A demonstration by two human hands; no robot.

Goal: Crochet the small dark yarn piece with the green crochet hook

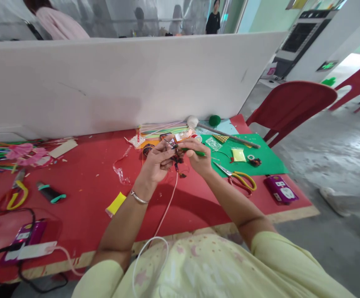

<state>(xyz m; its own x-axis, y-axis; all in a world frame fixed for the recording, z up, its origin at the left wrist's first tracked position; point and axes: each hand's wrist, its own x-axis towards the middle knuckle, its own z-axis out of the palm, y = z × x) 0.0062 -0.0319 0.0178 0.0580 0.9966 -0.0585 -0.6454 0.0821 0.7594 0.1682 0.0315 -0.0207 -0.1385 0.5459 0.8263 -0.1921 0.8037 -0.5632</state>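
Observation:
My left hand, with a silver bangle at the wrist, is closed around a small dark item above the red table. Its kind is too small to make out. My right hand pinches a slim green tool whose other end reaches toward the dark item; fingers partly hide both. A pale pink cable hangs below the dark item toward my lap. Behind my left hand lies a dark bundle of wire or cord. Scissors with yellow and red handles rest right of my right hand.
A white partition stands behind the red table. Coloured stems, a green sheet, yellow packets and a purple box lie around. At left are pliers-like scissors and a black-teal tool. A red chair stands right.

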